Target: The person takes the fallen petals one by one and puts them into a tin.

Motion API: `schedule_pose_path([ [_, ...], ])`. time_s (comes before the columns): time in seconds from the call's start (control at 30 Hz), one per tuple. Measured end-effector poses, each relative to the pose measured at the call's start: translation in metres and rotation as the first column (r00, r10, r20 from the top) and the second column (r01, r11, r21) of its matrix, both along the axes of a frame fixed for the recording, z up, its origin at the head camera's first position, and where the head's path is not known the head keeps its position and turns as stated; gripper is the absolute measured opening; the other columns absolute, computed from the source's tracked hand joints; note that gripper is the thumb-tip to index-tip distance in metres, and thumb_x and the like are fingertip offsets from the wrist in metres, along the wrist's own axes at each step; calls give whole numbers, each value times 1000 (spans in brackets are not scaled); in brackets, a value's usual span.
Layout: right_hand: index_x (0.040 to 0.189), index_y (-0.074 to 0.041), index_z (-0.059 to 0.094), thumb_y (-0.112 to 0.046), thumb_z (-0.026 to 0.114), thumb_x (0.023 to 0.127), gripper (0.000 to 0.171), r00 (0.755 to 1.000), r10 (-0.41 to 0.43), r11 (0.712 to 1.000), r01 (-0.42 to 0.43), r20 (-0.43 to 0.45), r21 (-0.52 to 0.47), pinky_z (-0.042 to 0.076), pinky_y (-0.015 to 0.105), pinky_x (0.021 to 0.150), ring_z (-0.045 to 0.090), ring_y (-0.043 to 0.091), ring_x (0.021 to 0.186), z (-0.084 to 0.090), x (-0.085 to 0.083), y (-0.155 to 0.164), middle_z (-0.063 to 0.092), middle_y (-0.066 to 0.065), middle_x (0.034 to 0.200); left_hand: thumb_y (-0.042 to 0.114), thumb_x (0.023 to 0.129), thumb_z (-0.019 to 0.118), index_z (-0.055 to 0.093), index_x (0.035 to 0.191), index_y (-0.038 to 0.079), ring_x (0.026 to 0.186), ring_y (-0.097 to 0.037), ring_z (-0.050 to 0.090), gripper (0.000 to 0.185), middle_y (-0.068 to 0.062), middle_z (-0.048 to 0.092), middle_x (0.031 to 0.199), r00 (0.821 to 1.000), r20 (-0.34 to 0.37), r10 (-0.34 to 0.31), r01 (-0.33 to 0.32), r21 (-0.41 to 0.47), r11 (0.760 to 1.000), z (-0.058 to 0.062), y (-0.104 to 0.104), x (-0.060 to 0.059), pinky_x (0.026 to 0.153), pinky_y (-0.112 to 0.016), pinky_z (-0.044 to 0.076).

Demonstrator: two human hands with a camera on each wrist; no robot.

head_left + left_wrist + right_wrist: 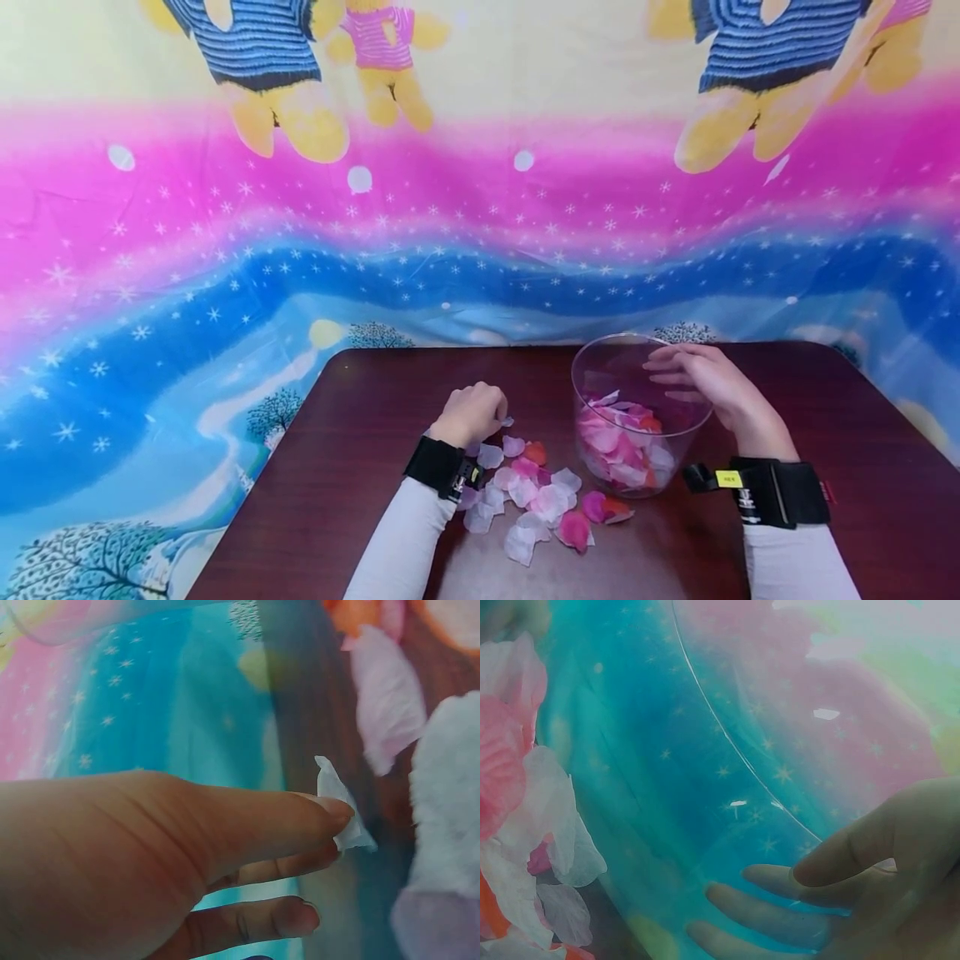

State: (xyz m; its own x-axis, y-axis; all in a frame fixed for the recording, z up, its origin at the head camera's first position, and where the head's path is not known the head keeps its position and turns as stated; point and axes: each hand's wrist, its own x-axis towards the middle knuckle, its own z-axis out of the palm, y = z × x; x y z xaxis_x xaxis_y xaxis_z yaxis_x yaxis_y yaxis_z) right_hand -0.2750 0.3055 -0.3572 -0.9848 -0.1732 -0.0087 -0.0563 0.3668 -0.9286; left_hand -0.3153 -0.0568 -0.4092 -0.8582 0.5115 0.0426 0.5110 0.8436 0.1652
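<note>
A clear plastic tub (678, 432) stands tilted on the dark wooden table (360, 467), partly filled with pink, white and orange fabric petals (619, 447). My right hand (697, 377) holds its rim, thumb and fingers curled over the clear wall (735, 750). More loose petals (536, 500) lie scattered in front of the tub. My left hand (474, 412) hovers at the pile's far left edge, fingers curled, pinching a small white petal (339, 806) between thumb and fingertip.
A bright cartoon-print cloth (225, 250) hangs behind the table and drapes down past its left edge. Bare table surface lies to the left of the petals and right of the tub. Black wrist straps (438, 467) sit on both arms.
</note>
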Motion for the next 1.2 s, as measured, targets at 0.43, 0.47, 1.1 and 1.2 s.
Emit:
schedule_pose_path([
  [0.43,143,8,48,-28,28,113,51,1000,-6,1000,6,3,9,56,42,94,58,46,127,0,-1,-2,55,32,141,20,91,79,76,89,20,77,-13,62,4,8,67,83,988,-144,63,-38,174,984,61,-32,18,68,-38,51],
  [0.47,143,9,48,-27,28,113,51,1000,-4,1000,4,4,3,56,42,94,58,46,127,0,-1,-2,55,32,141,19,91,79,76,90,20,78,-13,62,4,8,68,86,983,-171,67,-33,195,980,66,-35,22,69,-38,51],
  [1.1,143,10,47,-26,28,113,51,1000,-2,1000,2,14,-6,56,42,93,59,44,126,0,-1,-1,54,33,141,18,96,74,78,101,20,81,-10,66,7,9,69,101,793,-575,-203,400,238,885,89,28,63,71,-28,52],
  [1.2,144,10,47,-26,28,113,51,1000,-2,1000,2,12,-1,56,42,93,58,45,127,0,-1,-1,54,33,142,19,96,74,78,104,19,80,-9,65,9,8,68,103,764,-602,-233,433,209,877,84,43,66,70,-27,51],
])
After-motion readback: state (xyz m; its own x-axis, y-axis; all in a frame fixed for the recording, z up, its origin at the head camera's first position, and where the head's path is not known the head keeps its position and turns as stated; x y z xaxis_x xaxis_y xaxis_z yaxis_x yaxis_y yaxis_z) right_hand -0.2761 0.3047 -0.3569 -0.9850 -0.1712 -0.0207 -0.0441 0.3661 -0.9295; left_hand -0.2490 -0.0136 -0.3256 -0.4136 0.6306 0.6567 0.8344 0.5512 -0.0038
